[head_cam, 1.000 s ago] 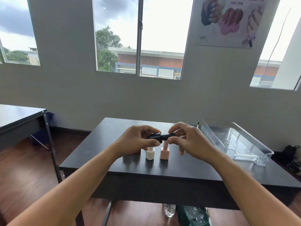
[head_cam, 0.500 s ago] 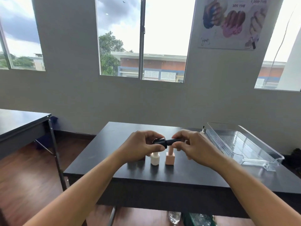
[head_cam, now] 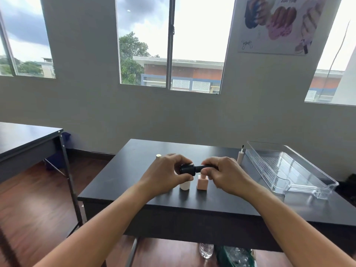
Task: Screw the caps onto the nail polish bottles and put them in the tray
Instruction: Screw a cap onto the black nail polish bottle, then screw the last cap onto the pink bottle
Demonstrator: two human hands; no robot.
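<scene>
Sideways, black bottle [head_cam: 186, 169] in left grip [head_cam: 167, 175], cap [head_cam: 204, 167] pointing right into right grip [head_cam: 223, 175]

We look past a dark table [head_cam: 119, 182] to a grey wall, a sliding window [head_cam: 170, 45] showing trees and a brick building, a nail-art poster [head_cam: 279, 24] upper right, a second dark desk [head_cam: 25, 137] at left, and a water bottle [head_cam: 206, 250] beneath on the wood floor [head_cam: 32, 205]
</scene>
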